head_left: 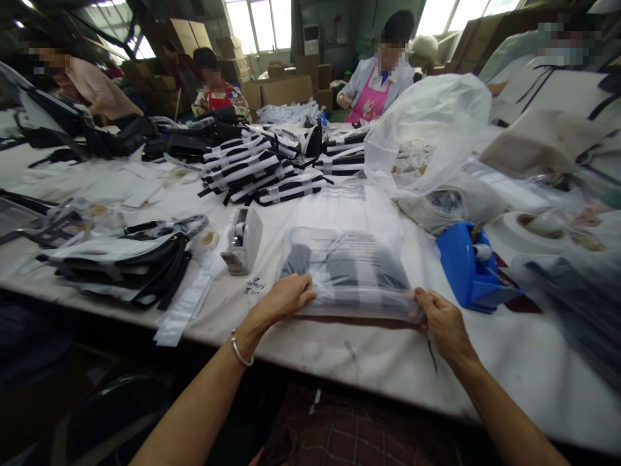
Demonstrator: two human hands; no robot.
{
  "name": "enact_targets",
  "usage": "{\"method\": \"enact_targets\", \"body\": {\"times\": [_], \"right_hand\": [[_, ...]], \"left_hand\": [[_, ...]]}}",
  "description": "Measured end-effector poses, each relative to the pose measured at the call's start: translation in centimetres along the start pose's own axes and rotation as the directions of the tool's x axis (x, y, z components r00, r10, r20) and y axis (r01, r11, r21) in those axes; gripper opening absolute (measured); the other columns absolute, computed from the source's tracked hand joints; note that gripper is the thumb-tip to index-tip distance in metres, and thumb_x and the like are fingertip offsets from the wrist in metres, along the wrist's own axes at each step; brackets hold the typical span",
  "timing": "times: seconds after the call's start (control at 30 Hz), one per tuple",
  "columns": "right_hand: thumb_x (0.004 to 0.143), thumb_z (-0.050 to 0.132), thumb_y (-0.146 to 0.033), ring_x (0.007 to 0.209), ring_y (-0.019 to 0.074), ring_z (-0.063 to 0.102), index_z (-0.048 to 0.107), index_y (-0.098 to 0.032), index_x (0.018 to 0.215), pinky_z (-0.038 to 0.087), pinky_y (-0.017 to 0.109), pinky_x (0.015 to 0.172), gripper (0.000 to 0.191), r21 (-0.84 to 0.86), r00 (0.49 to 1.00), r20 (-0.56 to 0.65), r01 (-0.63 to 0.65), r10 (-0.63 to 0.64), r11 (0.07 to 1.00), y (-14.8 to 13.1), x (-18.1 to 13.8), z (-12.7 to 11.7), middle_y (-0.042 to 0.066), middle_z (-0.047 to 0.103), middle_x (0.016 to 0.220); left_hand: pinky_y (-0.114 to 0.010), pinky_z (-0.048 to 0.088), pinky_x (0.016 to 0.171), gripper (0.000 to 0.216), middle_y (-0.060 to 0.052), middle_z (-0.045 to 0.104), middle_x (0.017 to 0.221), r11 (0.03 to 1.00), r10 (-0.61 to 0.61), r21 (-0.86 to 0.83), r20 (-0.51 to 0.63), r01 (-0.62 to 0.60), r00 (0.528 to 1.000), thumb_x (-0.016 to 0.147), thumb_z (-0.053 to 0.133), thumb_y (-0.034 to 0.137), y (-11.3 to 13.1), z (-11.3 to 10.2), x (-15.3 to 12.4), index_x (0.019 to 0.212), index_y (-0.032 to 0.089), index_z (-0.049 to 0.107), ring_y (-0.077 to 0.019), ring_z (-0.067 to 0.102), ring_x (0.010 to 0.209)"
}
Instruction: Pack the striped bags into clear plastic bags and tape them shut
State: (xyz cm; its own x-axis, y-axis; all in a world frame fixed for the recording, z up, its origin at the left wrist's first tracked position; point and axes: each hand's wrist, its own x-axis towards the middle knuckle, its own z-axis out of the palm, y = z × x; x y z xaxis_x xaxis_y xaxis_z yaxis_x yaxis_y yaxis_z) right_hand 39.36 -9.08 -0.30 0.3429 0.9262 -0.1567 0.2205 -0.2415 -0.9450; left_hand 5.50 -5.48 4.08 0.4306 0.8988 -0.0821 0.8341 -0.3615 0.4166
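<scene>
A clear plastic bag (349, 259) with printed text lies on the table in front of me, with a dark item wrapped in white strips inside it. At its near left corner, my left hand (291, 294) pinches the plastic edge, a bracelet on the wrist. My right hand (439, 317) grips the near right corner, thumb on top. Between the two hands the near edge of the bag is stretched straight. A white tape dispenser (243, 241) stands to the left of the bag, and a blue tape dispenser (473, 265) to its right.
Dark bags with white wrapping (121, 255) lie stacked at left, beside flat plastic sleeves (187, 304). More wrapped black straps or bags (257, 162) are piled beyond. A large clear bag (431, 129) bulges at back right. A person in a pink apron (369, 97) and other people work across the table.
</scene>
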Motion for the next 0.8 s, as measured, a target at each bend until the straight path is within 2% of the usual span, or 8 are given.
{"method": "enact_targets", "body": {"times": [0.1, 0.13, 0.2, 0.3, 0.4, 0.5, 0.63, 0.8], "right_hand": [[0.073, 0.064, -0.066, 0.048, 0.0158, 0.051, 0.065, -0.017, 0.077, 0.039, 0.027, 0.042, 0.049, -0.22, 0.983, -0.125, 0.103, -0.133, 0.97, -0.6, -0.5, -0.8, 0.001, 0.06, 0.058], [0.074, 0.064, -0.063, 0.058, 0.0192, 0.057, 0.066, -0.017, 0.082, 0.044, 0.03, 0.049, 0.047, -0.314, 0.949, -0.183, 0.191, -0.257, 0.93, -1.1, -0.9, -0.9, 0.005, 0.065, 0.069], [0.081, 0.063, -0.053, 0.088, 0.027, 0.064, 0.066, -0.018, 0.095, 0.052, 0.039, 0.073, 0.038, -0.476, 0.801, -0.199, 0.425, -0.565, 0.77, -2.5, -2.4, -0.4, 0.013, 0.068, 0.098], [0.092, 0.054, -0.032, 0.122, 0.0279, 0.053, 0.061, -0.021, 0.117, 0.04, 0.047, 0.103, 0.028, -0.491, 0.543, 0.172, 0.771, -0.822, 0.406, -4.7, -5.0, 2.5, 0.012, 0.063, 0.124], [0.093, 0.053, -0.032, 0.137, 0.0276, 0.038, 0.046, -0.021, 0.14, 0.028, 0.049, 0.113, 0.049, -0.366, 0.379, 0.599, 0.913, -0.706, 0.179, -5.3, -6.4, 6.8, 0.008, 0.052, 0.143], [0.089, 0.059, -0.044, 0.142, 0.0306, 0.028, 0.035, -0.022, 0.148, 0.018, 0.054, 0.116, 0.067, -0.386, 0.391, 0.718, 0.912, -0.576, 0.137, -3.9, -6.2, 9.6, 0.006, 0.04, 0.152], [0.086, 0.061, -0.05, 0.142, 0.0317, 0.026, 0.031, -0.024, 0.15, 0.012, 0.057, 0.117, 0.076, -0.423, 0.429, 0.741, 0.896, -0.518, 0.136, -2.3, -5.4, 10.2, 0.005, 0.036, 0.154], [0.085, 0.062, -0.051, 0.143, 0.0322, 0.024, 0.031, -0.025, 0.15, 0.011, 0.057, 0.116, 0.077, -0.421, 0.428, 0.75, 0.897, -0.504, 0.136, -2.6, -5.4, 9.8, 0.005, 0.034, 0.155]], "left_hand": [[-0.027, 0.035, 0.062, 0.01, 0.0, 0.059, 0.071, 1.0, -0.017, -0.003, -0.011, 0.016, 1.0, 0.087, 0.058, 0.026, 0.0, 0.6, 0.2, 0.079, 0.022, 0.054, -0.019, 0.057, 0.071], [-0.027, 0.035, 0.062, 0.01, 0.0, 0.06, 0.071, 1.0, -0.019, -0.005, -0.011, 0.019, 1.0, 0.087, 0.058, 0.027, 0.0, 0.7, 0.2, 0.079, 0.022, 0.054, -0.019, 0.058, 0.071], [-0.027, 0.034, 0.061, 0.01, 0.0, 0.061, 0.072, 1.0, -0.02, -0.008, -0.007, 0.02, 1.0, 0.086, 0.059, 0.028, -0.1, 0.9, 0.3, 0.079, 0.022, 0.055, -0.0189, 0.058, 0.071], [-0.026, 0.034, 0.061, 0.01, 0.0, 0.062, 0.072, 1.0, -0.023, -0.004, 0.002, 0.023, 1.0, 0.086, 0.061, 0.029, -0.2, 1.0, 0.4, 0.08, 0.021, 0.058, -0.0188, 0.058, 0.069], [-0.026, 0.034, 0.06, 0.011, 0.0, 0.062, 0.071, 1.0, -0.029, 0.01, 0.008, 0.028, 1.0, 0.086, 0.061, 0.03, 0.0, 0.9, 0.6, 0.08, 0.021, 0.059, -0.0181, 0.058, 0.067], [-0.027, 0.035, 0.061, 0.013, -0.001, 0.062, 0.072, 0.999, -0.028, 0.03, 0.007, 0.028, 1.0, 0.085, 0.064, 0.031, 0.4, 0.7, 0.4, 0.081, 0.02, 0.06, -0.019, 0.058, 0.07], [-0.031, 0.038, 0.069, 0.015, -0.003, 0.063, 0.076, 0.996, -0.006, 0.088, -0.035, 0.009, 0.999, 0.082, 0.07, 0.034, 0.8, -0.3, -1.0, 0.082, 0.02, 0.062, -0.0226, 0.059, 0.078], [-0.036, 0.038, 0.078, 0.014, -0.005, 0.063, 0.085, 0.961, -0.004, 0.266, -0.277, 0.08, 0.961, 0.085, 0.067, 0.032, -0.3, -1.1, -3.7, 0.08, 0.021, 0.059, -0.0243, 0.056, 0.087]]}}
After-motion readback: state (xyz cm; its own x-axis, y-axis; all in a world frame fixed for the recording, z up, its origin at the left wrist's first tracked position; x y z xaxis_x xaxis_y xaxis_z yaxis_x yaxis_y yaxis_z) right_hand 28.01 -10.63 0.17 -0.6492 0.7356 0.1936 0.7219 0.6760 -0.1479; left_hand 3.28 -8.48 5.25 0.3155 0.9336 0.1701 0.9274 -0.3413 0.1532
